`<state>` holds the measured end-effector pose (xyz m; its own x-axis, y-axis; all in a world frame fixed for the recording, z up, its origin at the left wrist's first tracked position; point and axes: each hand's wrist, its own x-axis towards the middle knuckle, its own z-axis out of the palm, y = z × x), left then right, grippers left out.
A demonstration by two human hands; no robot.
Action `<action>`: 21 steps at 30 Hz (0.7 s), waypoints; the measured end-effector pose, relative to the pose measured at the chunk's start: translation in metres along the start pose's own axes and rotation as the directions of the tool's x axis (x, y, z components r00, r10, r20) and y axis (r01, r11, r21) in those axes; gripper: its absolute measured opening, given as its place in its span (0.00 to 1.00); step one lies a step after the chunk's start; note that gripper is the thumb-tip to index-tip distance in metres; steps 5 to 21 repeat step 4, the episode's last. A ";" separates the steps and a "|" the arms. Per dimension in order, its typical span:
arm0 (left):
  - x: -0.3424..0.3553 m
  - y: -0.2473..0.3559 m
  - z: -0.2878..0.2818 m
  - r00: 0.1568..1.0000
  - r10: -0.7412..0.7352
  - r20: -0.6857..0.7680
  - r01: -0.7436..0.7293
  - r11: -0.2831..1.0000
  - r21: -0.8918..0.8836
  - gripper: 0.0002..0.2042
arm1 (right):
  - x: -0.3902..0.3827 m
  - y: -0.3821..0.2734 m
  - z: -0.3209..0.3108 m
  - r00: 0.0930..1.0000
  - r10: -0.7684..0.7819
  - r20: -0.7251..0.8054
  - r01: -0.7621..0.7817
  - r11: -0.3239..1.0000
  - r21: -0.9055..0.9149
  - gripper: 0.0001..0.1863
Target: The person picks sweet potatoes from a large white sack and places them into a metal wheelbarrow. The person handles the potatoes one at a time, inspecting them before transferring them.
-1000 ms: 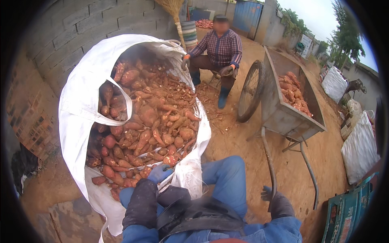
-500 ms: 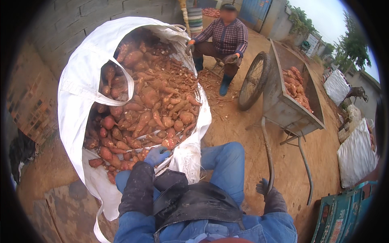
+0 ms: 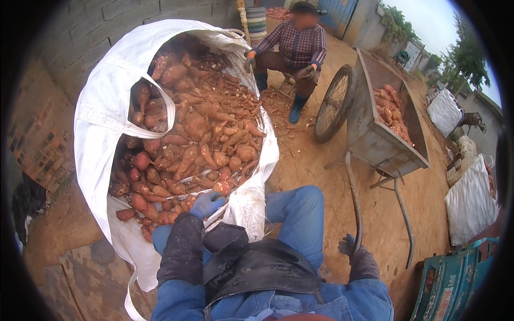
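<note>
A big white woven bulk bag (image 3: pixel 99 115) lies on its side in front of me, its mouth toward me. Reddish-brown sweet potatoes (image 3: pixel 195 128) of many sizes fill it. At the bag's near edge my left hand (image 3: pixel 208 204), in a blue glove, rests beside the closest sweet potatoes; its fingers look loosely extended, and I see nothing held. My right hand (image 3: pixel 347 244), in a dark grey glove, is out to my right with fingers apart and nothing in them. Beside it, in this view, is the curved handle of a metal cart (image 3: pixel 383 140).
Across from me a person (image 3: pixel 297 48) in a checked shirt sits by the bag, wearing gloves. The cart holds more sweet potatoes (image 3: pixel 390 109). Filled white sacks (image 3: pixel 468 203) line the right side, with a teal crate (image 3: pixel 450 281) nearer. A block wall (image 3: pixel 107 21) stands behind.
The view has shifted very slightly. Both my hands stay in nearly the same places, and the seated person's head is tilted a little differently.
</note>
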<state>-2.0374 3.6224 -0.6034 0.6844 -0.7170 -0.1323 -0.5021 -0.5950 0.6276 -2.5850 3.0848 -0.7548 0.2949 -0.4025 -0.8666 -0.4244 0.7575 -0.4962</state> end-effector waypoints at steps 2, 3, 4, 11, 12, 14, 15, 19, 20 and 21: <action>-0.001 -0.001 0.001 1.000 0.016 0.001 -0.016 1.000 0.024 0.29 | 0.001 0.002 -0.001 0.994 -0.029 -0.106 0.021 0.997 -0.071 0.32; 0.001 -0.001 0.002 1.000 0.003 0.004 -0.003 1.000 0.025 0.29 | 0.001 0.003 -0.002 0.998 -0.024 -0.063 0.021 0.999 -0.047 0.32; 0.001 -0.002 0.003 1.000 -0.004 0.003 0.004 0.999 0.036 0.29 | 0.002 0.003 -0.002 0.998 -0.019 -0.061 0.016 0.999 -0.049 0.32; 0.001 -0.002 0.003 1.000 -0.004 0.003 0.004 0.999 0.036 0.29 | 0.002 0.003 -0.002 0.998 -0.019 -0.061 0.016 0.999 -0.049 0.32; 0.001 -0.002 0.003 1.000 -0.004 0.003 0.004 0.999 0.036 0.29 | 0.002 0.003 -0.002 0.998 -0.019 -0.061 0.016 0.999 -0.049 0.32; 0.001 -0.002 0.003 1.000 -0.004 0.003 0.004 0.999 0.036 0.29 | 0.002 0.003 -0.002 0.998 -0.019 -0.061 0.016 0.999 -0.049 0.32; 0.001 -0.002 0.003 1.000 -0.004 0.003 0.004 0.999 0.036 0.29 | 0.002 0.003 -0.002 0.998 -0.019 -0.061 0.016 0.999 -0.049 0.32; 0.001 -0.002 0.003 1.000 -0.004 0.003 0.004 0.999 0.036 0.29 | 0.002 0.003 -0.002 0.998 -0.019 -0.061 0.016 0.999 -0.049 0.32; 0.001 -0.002 0.003 1.000 -0.004 0.003 0.004 0.999 0.036 0.29 | 0.002 0.003 -0.002 0.998 -0.019 -0.061 0.016 0.999 -0.049 0.32; 0.001 -0.002 0.003 1.000 -0.004 0.003 0.004 0.999 0.036 0.29 | 0.002 0.003 -0.002 0.998 -0.019 -0.061 0.016 0.999 -0.049 0.32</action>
